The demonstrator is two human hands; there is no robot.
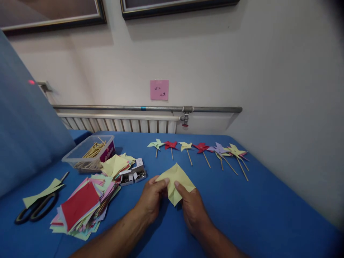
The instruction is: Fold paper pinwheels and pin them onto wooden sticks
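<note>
A square sheet of yellow paper (178,176) with crease lines is held between both hands above the blue table. My left hand (154,195) pinches its left side, thumb on top. On the right side my right hand (192,202) grips it the same way, thumb pressed on the face. The fingers beneath the paper are hidden. Beyond the hands lies a row of paper pinwheels on sticks, among them a pale green pinwheel (156,144), a red pinwheel (202,147) and a purple pinwheel (219,149).
Left of my hands lie a stack of coloured paper squares (80,206), small boxes of metal pins (133,176) and a clear plastic tub (72,157) of sticks. Scissors (44,208) lie farther left, partly under a green paper piece (44,192). A radiator (134,124) stands behind the table.
</note>
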